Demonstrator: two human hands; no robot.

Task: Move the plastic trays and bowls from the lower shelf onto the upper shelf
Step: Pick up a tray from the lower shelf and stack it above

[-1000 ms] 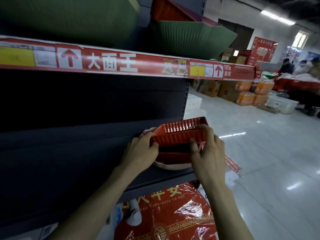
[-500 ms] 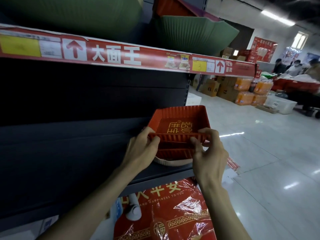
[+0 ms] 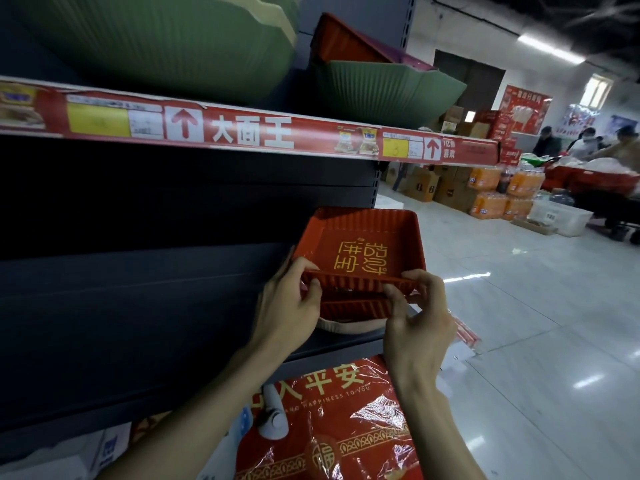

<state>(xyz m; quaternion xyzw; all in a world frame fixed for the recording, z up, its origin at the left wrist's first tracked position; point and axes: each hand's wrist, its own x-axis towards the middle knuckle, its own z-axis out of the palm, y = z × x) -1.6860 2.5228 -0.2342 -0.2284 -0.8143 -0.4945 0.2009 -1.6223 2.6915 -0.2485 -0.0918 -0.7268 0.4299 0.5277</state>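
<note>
Lifted since a second ago, the top red tray [image 3: 360, 244] now tips its open side toward the camera. Gold characters show on its floor, where before mostly its ribbed wall faced out. The left hand [image 3: 291, 306] pinches the tray's near rim at the left corner, and the right hand [image 3: 415, 317] pinches the same rim at the right corner. Each grip is narrow and closed on the tray. Beneath it, across a dark gap, a second red tray [image 3: 349, 306] rests on a cream bowl [image 3: 346, 327] at the right end of the lower shelf [image 3: 138, 306], near its front edge. A green bowl [image 3: 381, 88] stands on the upper shelf [image 3: 242, 133].
</note>
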